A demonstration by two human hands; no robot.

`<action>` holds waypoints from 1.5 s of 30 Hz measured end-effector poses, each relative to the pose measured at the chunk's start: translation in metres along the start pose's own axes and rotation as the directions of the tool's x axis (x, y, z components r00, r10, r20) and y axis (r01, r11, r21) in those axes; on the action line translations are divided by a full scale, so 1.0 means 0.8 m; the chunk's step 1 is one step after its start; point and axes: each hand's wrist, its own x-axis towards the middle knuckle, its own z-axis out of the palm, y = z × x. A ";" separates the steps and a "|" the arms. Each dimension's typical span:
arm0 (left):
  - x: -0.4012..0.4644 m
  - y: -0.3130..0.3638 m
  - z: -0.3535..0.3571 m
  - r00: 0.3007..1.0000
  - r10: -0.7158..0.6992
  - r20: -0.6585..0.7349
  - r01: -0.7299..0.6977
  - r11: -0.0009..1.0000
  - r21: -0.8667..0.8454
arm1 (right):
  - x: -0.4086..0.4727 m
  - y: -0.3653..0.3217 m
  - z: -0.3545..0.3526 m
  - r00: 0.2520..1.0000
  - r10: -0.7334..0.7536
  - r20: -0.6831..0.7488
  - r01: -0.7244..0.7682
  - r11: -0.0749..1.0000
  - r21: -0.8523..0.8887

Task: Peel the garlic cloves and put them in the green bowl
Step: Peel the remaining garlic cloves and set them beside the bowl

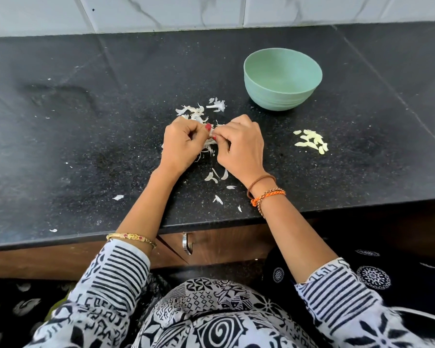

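Observation:
My left hand (182, 144) and my right hand (241, 144) meet above the middle of the black counter, both pinching one garlic clove (212, 133) between thumbs and fingertips; most of the clove is hidden by the fingers. Papery skin hangs from it. A pile of pale peeled cloves (312, 142) lies on the counter to the right of my hands. The green bowl (282, 78) stands upright behind and to the right, and what shows of its inside holds nothing.
White garlic skins (201, 110) are scattered around and behind my hands, with more flakes (217, 175) toward the front edge (211, 223). A tiled wall (211, 11) bounds the counter at the back. A cupboard handle (187, 243) sits below the edge.

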 end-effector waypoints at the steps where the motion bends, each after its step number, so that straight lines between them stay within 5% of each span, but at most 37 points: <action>1: 0.001 -0.001 0.001 1.000 0.005 0.004 -0.005 1.000 0.025 | 0.000 0.001 0.001 1.000 -0.018 -0.007 0.018 1.000 -0.009; 8: 0.003 -0.006 0.005 0.997 -0.055 0.054 0.057 0.997 -0.053 | -0.001 0.007 0.005 0.995 -0.078 -0.069 0.082 0.994 0.066; 15: 0.005 0.000 0.004 0.987 -0.129 0.097 0.148 0.961 -0.234 | -0.003 0.006 0.010 0.988 -0.105 -0.115 0.106 0.994 0.004; 20: 0.003 0.000 0.004 0.991 -0.134 0.029 0.137 0.969 -0.206 | -0.004 0.001 0.010 0.961 -0.247 -0.127 0.232 0.965 -0.125; 32: 0.000 0.000 0.005 0.999 0.018 -0.035 -0.020 0.998 -0.064 | -0.003 -0.001 -0.002 0.965 0.245 -0.095 -0.216 0.947 0.239; 40: -0.003 0.002 0.003 0.994 -0.070 -0.088 0.068 0.997 -0.025 | -0.003 -0.001 0.006 0.968 -0.108 -0.226 0.103 0.994 -0.035; 45: 0.006 -0.008 -0.002 0.971 -0.194 -0.141 0.178 0.977 -0.118 | -0.007 0.001 0.002 0.967 0.053 -0.247 -0.029 0.995 0.100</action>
